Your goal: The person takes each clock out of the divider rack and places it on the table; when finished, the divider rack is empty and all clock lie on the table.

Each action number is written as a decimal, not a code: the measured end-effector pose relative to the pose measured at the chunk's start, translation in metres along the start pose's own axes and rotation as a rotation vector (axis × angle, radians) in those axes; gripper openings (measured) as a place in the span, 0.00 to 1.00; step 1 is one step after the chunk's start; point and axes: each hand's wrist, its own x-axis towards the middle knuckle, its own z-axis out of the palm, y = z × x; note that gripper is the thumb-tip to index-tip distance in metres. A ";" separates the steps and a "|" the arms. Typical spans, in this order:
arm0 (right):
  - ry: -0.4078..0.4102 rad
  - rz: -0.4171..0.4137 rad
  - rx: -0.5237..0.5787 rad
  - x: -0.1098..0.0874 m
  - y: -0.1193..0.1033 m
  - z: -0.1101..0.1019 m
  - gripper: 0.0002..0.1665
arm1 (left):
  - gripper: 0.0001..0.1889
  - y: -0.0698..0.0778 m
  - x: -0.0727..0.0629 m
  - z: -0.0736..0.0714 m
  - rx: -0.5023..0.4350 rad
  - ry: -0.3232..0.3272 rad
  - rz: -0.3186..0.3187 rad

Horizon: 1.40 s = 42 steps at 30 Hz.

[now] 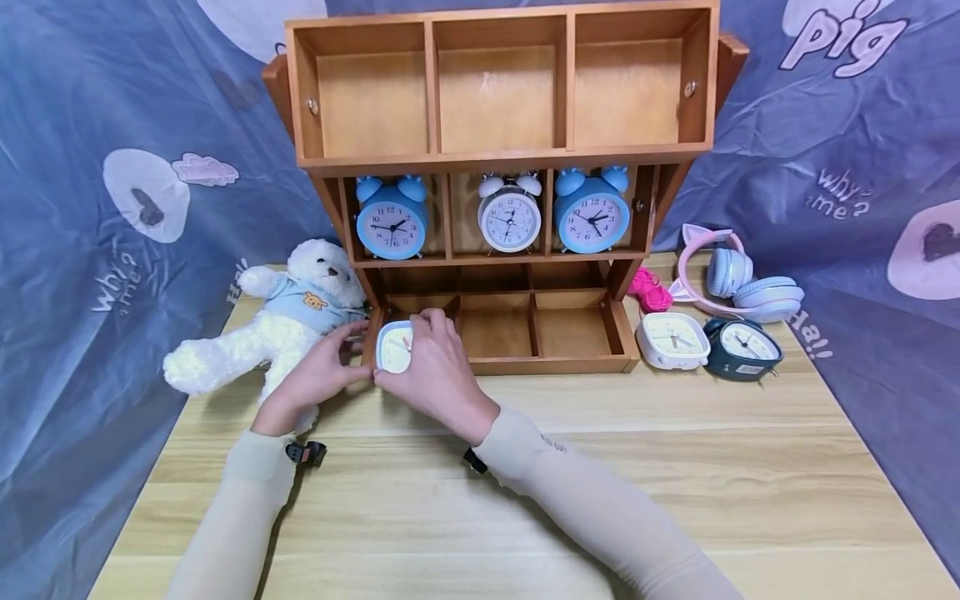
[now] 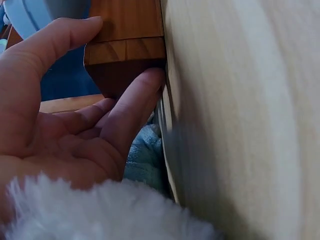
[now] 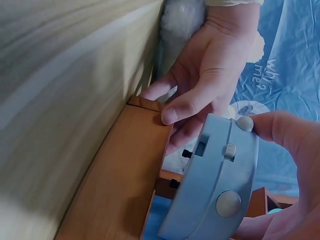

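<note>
head: above, forward-down, wide | wrist views: close, sideways, sharing shelf corner (image 2: pixel 125 50)

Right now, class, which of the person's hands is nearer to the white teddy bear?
Left. The left hand is beside the teddy bear, gripping a corner of the wooden shelf; the right hand is farther away, holding the square pale blue clock.

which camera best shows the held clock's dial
The head view: the dial faces it, though the right hand partly covers it. Right wrist shows the light blue clock side-on, dial unseen; left wrist shows no dial.
</note>
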 end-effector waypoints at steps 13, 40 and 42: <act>-0.034 0.006 0.011 -0.025 0.000 -0.002 0.53 | 0.47 -0.001 -0.001 0.000 -0.015 -0.001 0.021; -0.158 0.002 -0.022 -0.054 0.003 0.010 0.55 | 0.47 0.002 -0.002 0.000 -0.020 -0.007 -0.017; -0.171 0.002 -0.035 -0.054 0.004 0.013 0.54 | 0.47 0.002 -0.003 0.000 -0.020 -0.007 -0.016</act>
